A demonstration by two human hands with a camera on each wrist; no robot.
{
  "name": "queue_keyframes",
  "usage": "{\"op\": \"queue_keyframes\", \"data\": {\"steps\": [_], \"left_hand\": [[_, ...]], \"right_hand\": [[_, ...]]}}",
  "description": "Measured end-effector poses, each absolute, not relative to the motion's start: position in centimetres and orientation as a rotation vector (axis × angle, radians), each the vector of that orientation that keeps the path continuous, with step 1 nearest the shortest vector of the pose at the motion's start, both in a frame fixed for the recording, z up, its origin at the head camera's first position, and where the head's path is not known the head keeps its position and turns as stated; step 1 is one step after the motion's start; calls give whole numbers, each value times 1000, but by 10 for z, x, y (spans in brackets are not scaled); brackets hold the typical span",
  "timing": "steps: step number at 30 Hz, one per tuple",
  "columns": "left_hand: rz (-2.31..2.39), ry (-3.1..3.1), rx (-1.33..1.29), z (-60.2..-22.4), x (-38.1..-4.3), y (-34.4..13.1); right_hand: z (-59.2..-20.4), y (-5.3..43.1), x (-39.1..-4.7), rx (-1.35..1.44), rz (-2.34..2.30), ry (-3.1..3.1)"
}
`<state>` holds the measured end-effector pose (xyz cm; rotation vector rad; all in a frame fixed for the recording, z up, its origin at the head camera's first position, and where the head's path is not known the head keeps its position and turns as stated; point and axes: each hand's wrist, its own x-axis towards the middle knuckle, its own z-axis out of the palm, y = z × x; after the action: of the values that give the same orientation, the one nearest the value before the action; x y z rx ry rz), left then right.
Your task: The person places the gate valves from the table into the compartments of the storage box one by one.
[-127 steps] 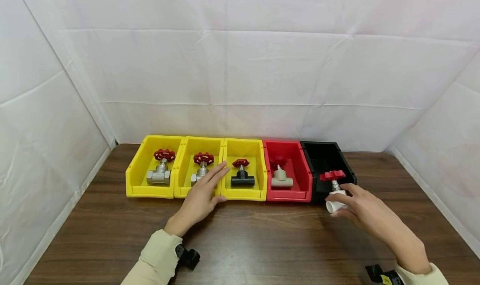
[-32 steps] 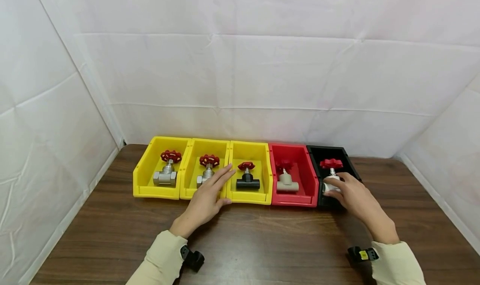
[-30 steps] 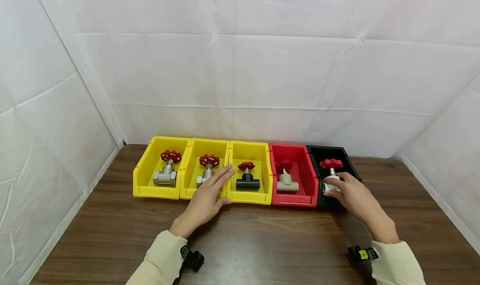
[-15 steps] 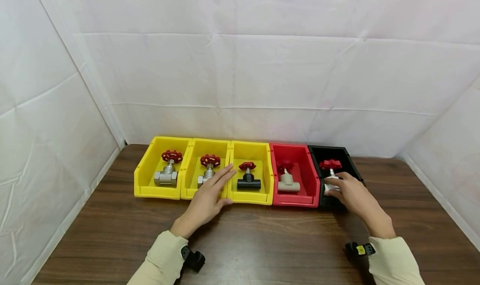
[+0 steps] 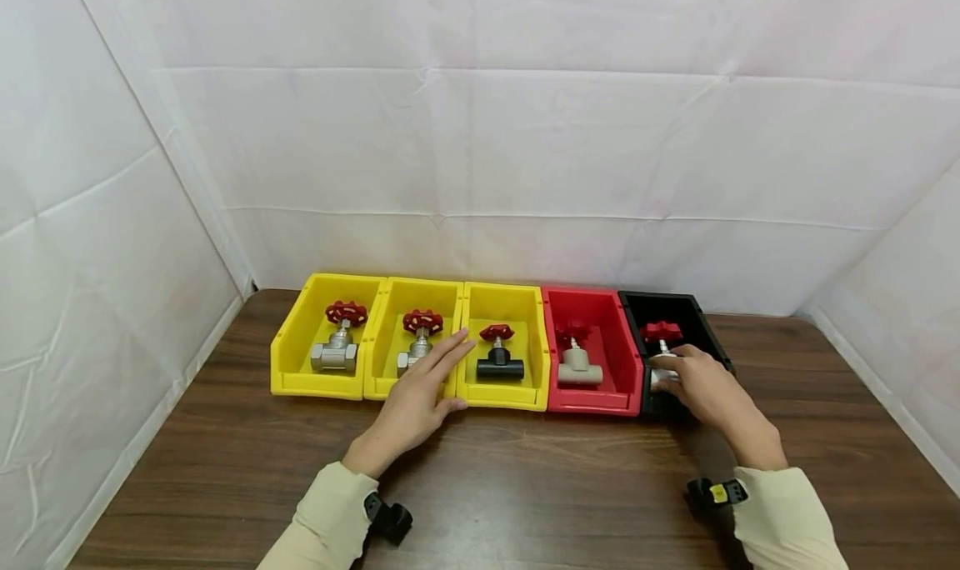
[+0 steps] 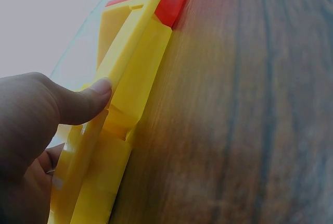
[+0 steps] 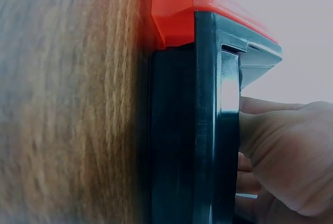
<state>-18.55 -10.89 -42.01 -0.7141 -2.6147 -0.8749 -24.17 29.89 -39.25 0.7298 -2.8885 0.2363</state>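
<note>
My right hand [image 5: 708, 391] reaches into the black bin [image 5: 675, 305] at the row's right end. Its fingers and thumb grip a white valve [image 5: 663, 375] with a red handwheel; the hand covers part of the valve body. In the right wrist view, the bin's front wall [image 7: 216, 130] hides the valve and the fingertips. My left hand [image 5: 412, 403] lies with extended fingers across the middle yellow bin [image 5: 377, 387] and the third yellow bin [image 5: 502, 397], partly covering a metal gate valve [image 5: 422, 323]. Its thumb [image 6: 96, 96] touches a yellow rim in the left wrist view.
Another metal gate valve [image 5: 334, 356] sits in the leftmost yellow bin [image 5: 315, 385]. The third yellow bin holds a black valve [image 5: 500, 368], and the red bin [image 5: 592, 402] a beige valve [image 5: 580, 374]. White sheeting [image 5: 525, 137] surrounds the wooden table [image 5: 555, 487].
The white valve has gone from above the black bin's front edge down and back into it, in my right hand. During the last second both hands stay nearly still; the view shifts slightly.
</note>
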Motion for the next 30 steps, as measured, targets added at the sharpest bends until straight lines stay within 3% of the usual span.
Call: {"op": "queue_keyframes", "data": {"steps": [30], "left_hand": [[-870,-2612,-722,-421,-187,-109]], "right_hand": [[-393,298,-253,706,281,-2997]]}}
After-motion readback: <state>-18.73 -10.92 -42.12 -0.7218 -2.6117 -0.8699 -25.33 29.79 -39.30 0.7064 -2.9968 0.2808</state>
